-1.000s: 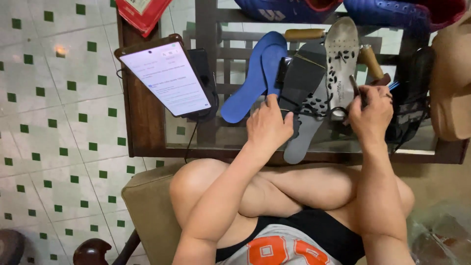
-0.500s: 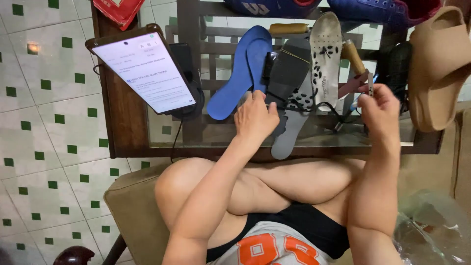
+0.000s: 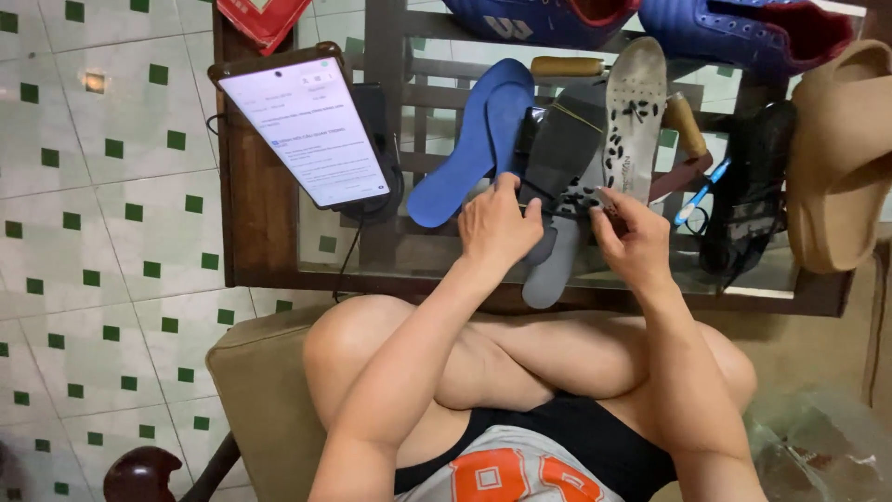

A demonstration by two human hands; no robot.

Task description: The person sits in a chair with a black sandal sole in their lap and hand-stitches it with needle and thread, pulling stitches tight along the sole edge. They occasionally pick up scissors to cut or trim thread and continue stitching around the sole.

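Grey foam insole (image 3: 550, 265) lies on the glass tabletop (image 3: 372, 251), long axis running toward the person, heel end nearest. Left hand (image 3: 497, 228) and right hand (image 3: 636, 237) pinch its upper part, fingers closed on it.

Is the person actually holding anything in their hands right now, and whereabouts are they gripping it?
Both hands meet on the grey insole. The left hand pinches its left edge near the middle; the right hand touches its right edge with its fingertips.
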